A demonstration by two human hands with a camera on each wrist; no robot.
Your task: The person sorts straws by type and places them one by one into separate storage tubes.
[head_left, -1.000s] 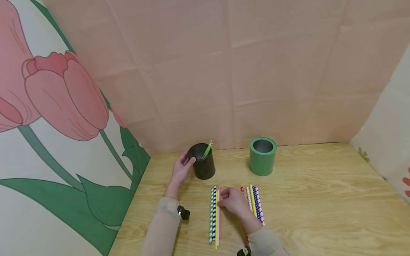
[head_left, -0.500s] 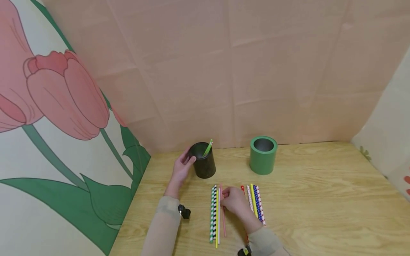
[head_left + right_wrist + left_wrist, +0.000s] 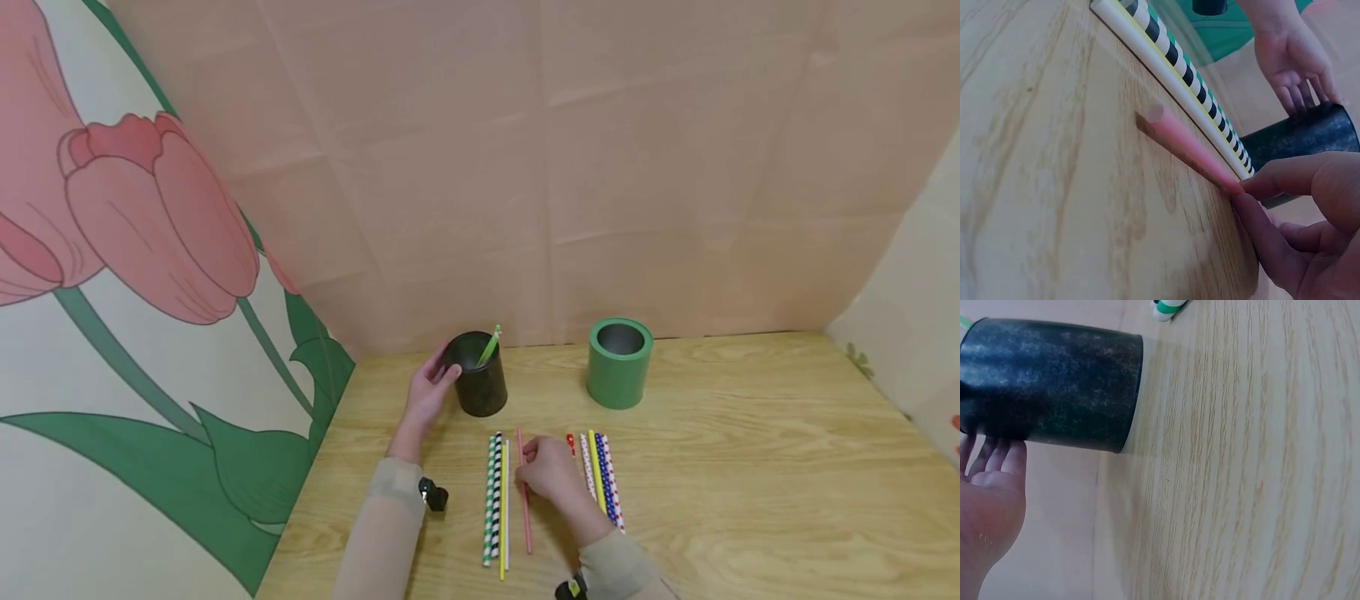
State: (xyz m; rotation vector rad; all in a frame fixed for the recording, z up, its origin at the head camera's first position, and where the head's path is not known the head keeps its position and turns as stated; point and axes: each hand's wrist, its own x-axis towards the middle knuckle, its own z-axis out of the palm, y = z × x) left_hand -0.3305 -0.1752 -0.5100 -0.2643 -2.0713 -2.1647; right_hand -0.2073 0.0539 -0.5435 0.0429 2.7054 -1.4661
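My left hand [image 3: 427,396] holds the left side of a dark cup [image 3: 482,390], thumb at the rim and fingers against its wall. Bright green straws [image 3: 489,346] lean inside that cup. In the left wrist view its fingertips meet the dark cup wall [image 3: 1054,381]. Thumb and forefinger of my right hand [image 3: 551,471] pinch a pink straw [image 3: 1191,144]; its near end is slightly raised over the table in the right wrist view. Just left of it lie a white straw [image 3: 507,508], a yellow straw [image 3: 502,533], a black-striped straw [image 3: 496,500] and a green-striped straw [image 3: 488,508].
A green cup [image 3: 619,367] stands to the right of the dark one, near the back wall. Right of my right hand lie more straws: red dotted [image 3: 571,444], yellow [image 3: 597,467], blue dotted [image 3: 606,483] and white with red dots [image 3: 613,492]. A tulip-painted wall [image 3: 150,225] borders the left.
The pink straw in my right hand has come away to the right from the left row of straws. That row has shifted slightly left. My left hand stays at the dark cup.
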